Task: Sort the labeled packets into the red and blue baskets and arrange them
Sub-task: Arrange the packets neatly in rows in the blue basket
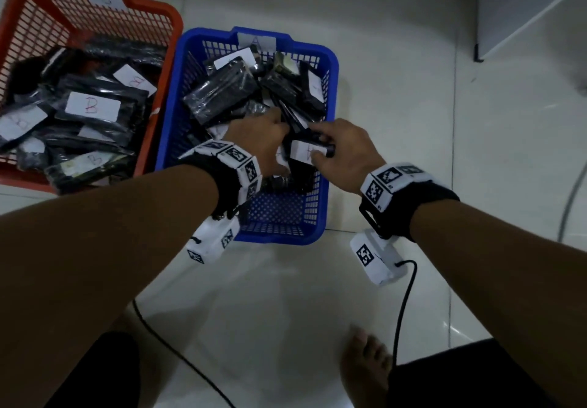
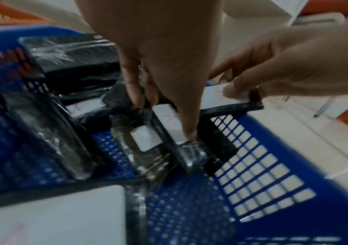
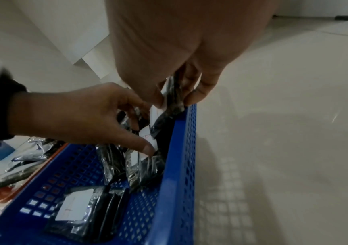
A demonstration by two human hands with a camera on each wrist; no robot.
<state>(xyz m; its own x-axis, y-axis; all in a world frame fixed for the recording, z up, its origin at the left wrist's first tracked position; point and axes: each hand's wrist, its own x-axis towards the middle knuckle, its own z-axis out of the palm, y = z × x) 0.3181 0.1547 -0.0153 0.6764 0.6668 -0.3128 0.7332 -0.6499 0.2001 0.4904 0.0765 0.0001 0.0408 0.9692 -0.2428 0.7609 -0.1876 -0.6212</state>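
Observation:
The blue basket (image 1: 332, 67) holds several black plastic-wrapped packets with white "A" labels, some standing on edge along its right wall. My left hand (image 1: 263, 144) reaches into it. In the left wrist view that left hand (image 2: 160, 107) pinches an upright labeled packet (image 2: 168, 122) between thumb and fingers. My right hand (image 1: 333, 147) grips another labeled packet (image 1: 306, 150) at the basket's right rim. In the right wrist view this black packet (image 3: 176, 107) sits between thumb and fingers of the right hand (image 3: 177, 97). The red basket (image 1: 152, 2) at left holds packets labeled "B" (image 1: 92, 106).
Both baskets stand side by side on a pale tiled floor. A black cable (image 1: 403, 296) trails from the right wrist unit across the floor. A bare foot (image 1: 365, 366) rests below the blue basket. White furniture (image 1: 524, 4) fills the upper right corner.

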